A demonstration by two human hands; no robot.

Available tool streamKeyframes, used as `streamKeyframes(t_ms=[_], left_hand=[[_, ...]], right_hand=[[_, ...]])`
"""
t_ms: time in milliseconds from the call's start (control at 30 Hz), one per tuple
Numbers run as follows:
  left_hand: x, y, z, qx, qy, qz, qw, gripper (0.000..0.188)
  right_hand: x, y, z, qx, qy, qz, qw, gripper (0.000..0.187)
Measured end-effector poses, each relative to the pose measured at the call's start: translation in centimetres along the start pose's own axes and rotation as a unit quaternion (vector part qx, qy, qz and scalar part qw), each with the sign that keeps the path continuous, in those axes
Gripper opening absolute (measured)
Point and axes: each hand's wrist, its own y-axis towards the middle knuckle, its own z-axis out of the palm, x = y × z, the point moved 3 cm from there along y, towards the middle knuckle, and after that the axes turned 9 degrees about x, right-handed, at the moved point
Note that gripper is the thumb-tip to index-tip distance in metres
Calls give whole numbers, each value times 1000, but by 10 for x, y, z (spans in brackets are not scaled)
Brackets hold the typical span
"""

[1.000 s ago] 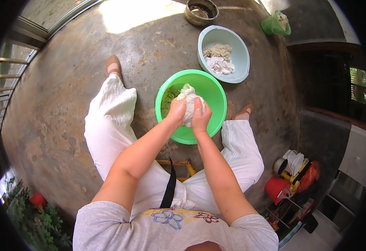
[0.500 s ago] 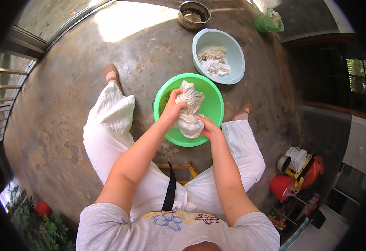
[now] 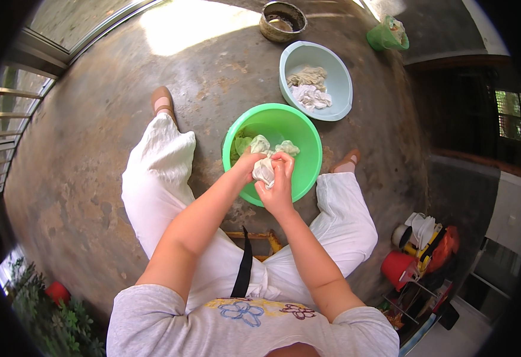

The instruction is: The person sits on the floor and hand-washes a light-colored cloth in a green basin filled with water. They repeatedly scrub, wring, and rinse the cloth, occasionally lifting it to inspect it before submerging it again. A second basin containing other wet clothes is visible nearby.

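A bright green basin [image 3: 311,172] stands on the floor between my feet. Over it, both my hands grip a wet off-white cloth [image 3: 264,171], bunched and twisted. My left hand [image 3: 248,165] is closed round its left side, with a part of the cloth sticking out beyond the fingers. My right hand [image 3: 279,181] is closed on the right side, close beside the left, and another bunch shows past its knuckles. Greenish stuff, perhaps cloth, lies at the basin's left inside wall; I cannot make it out well.
Beyond the green basin stands a pale blue basin [image 3: 344,89] holding crumpled white and beige cloths [image 3: 311,95]. Past it is a worn metal pot [image 3: 281,37]. A green bin [image 3: 382,38] is at the far right; a red bucket [image 3: 397,268] with clutter sits nearer on the right.
My hands have drawn together, the right rising over the cloth. The cloth, held up loosely before, is now bunched smaller and lower, between and around my fingers.
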Motion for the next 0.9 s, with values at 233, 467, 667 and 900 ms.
streamKeyframes(t_ms=[233, 467, 667, 900], left_hand=[[13, 13, -6, 26, -177, 17, 984, 35], [-9, -19, 56, -3, 92, 79, 993, 40], [-19, -14, 39, 42, 262, 107, 958, 40], [-6, 6, 5, -189, 250, 14, 949, 60]], right_hand=[[-22, 18, 26, -66, -241, -7, 968, 21], [-185, 46, -19, -61, 178, 393, 900, 36], [-145, 30, -33, 90, 559, 392, 725, 51], [-133, 28, -25, -24, 434, 264, 861, 40]])
